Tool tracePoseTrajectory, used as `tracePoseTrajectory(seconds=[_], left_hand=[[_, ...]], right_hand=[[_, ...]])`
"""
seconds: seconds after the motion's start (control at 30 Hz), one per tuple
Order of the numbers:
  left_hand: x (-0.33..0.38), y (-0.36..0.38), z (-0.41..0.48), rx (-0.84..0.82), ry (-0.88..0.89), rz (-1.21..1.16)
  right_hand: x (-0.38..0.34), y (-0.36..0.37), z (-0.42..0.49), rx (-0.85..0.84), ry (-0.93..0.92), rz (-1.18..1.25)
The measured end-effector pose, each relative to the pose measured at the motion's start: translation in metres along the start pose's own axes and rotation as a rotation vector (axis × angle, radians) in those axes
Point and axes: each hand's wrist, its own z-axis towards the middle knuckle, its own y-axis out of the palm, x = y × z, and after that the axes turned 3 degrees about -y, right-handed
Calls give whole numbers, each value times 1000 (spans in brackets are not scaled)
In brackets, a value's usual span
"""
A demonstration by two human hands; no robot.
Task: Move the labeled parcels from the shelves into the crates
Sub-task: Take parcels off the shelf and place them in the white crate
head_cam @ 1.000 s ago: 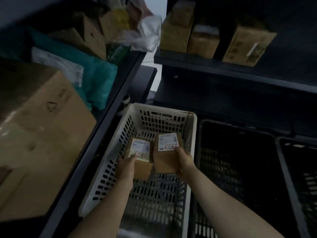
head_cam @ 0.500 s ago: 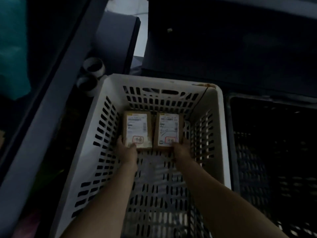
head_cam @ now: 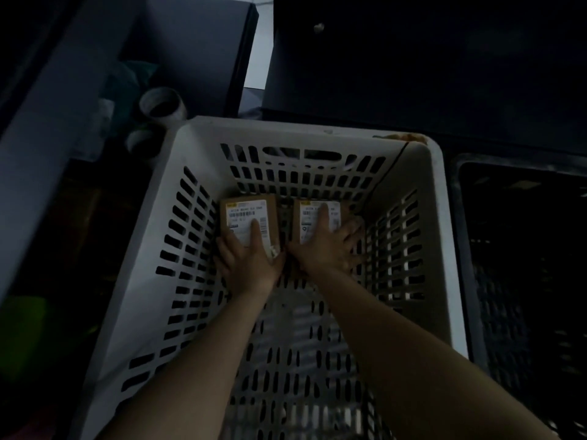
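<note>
Parcels: the left parcel (head_cam: 244, 214) and right parcel (head_cam: 306, 217) lie flat, labels up, side by side with a narrow gap between them, on the floor of the white crate (head_cam: 286, 128) toward its 12 o'clock wall.
Risk: probably slight; a fingertip catching on a label edge as the hands lift could drag or tip a parcel.
Left hand (head_cam: 251, 265): unclenched, resting on the left parcel, one finger stretched along the label; it presses rather than grasps.
Right hand (head_cam: 327, 249): fingers splayed flat over the right parcel, fanning toward 1 o'clock, holding nothing.
Forearms: both reach in from 6 o'clock, wrists close together.
Around: black crate (head_cam: 463, 249) at 3 o'clock; tape rolls (head_cam: 163, 103) at 10 o'clock.
</note>
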Motion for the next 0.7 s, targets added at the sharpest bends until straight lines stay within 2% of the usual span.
tracePoseTrajectory(seconds=[0.17, 0.27, 0.4, 0.57, 0.7], left_hand=[[4, -8, 3, -78, -85, -24], [8, -21, 3, -160, -149, 19], [9, -43, -7, -160, -158, 11], [10, -71, -33, -220, -154, 84], [10, -95, -54, -125, -94, 197]], right_hand=[[15, -13, -3, -22, -45, -178], [12, -23, -9, -6, -125, -214], [-7, -45, -18, 1, -168, -213], [-25, -81, -29, -105, -258, -479], [-32, -101, -46, -280, -345, -545]])
